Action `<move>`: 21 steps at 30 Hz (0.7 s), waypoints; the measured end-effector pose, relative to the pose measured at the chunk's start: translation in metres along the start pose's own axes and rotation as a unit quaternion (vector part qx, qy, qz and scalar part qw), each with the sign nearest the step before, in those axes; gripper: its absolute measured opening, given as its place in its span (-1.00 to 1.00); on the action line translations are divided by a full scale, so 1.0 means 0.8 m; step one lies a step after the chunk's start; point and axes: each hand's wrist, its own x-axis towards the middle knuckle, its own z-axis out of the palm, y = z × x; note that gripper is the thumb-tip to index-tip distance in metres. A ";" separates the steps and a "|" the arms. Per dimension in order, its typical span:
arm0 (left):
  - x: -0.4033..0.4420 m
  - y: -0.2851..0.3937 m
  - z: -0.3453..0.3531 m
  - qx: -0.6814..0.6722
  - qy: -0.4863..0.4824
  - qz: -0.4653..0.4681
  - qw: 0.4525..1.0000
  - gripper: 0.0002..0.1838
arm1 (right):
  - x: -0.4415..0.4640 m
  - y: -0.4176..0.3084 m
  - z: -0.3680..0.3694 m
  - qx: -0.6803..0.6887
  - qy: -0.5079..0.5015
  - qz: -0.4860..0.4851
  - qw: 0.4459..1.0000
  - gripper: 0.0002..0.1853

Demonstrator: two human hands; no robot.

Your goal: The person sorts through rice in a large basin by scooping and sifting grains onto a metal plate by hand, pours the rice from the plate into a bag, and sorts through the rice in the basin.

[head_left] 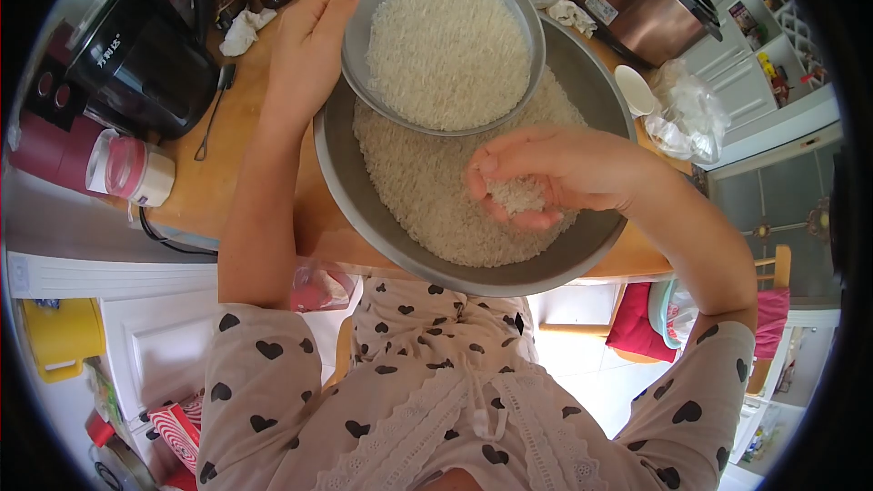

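My left hand [312,50] grips the left rim of a small round metal bowl [356,64] filled with white rice [447,47]. That bowl is held over the far part of a wide metal basin [338,173], which holds a broad layer of rice [427,191]. Above the basin's rice, toward its right side, my right hand [546,173] is cupped with its palm up. A small heap of rice [516,193] lies in the curled fingers. The far part of the basin is hidden behind the small bowl.
A black electric kettle [150,50] stands at the left, with a lidded jar [136,171] and a thin whisk-like utensil [211,118] nearby. At the back right are a brown cooker [627,0], a white cup [634,91] and a crumpled plastic bag [684,114]. The table's front edge runs close below the basin.
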 end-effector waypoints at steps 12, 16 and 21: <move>-0.001 -0.003 0.002 -0.049 0.004 -0.026 0.998 -0.60 | 0.008 -0.121 -0.029 -0.142 0.105 -0.236 0.956 -0.63; 0.000 -0.002 0.001 -0.021 0.000 -0.032 0.999 -0.58 | 0.010 -0.155 -0.067 -0.146 0.120 -0.274 0.943 -0.63; -0.001 0.002 0.001 -0.021 -0.008 -0.030 0.999 -0.58 | -0.005 -0.172 -0.066 -0.081 0.115 -0.237 0.961 -0.71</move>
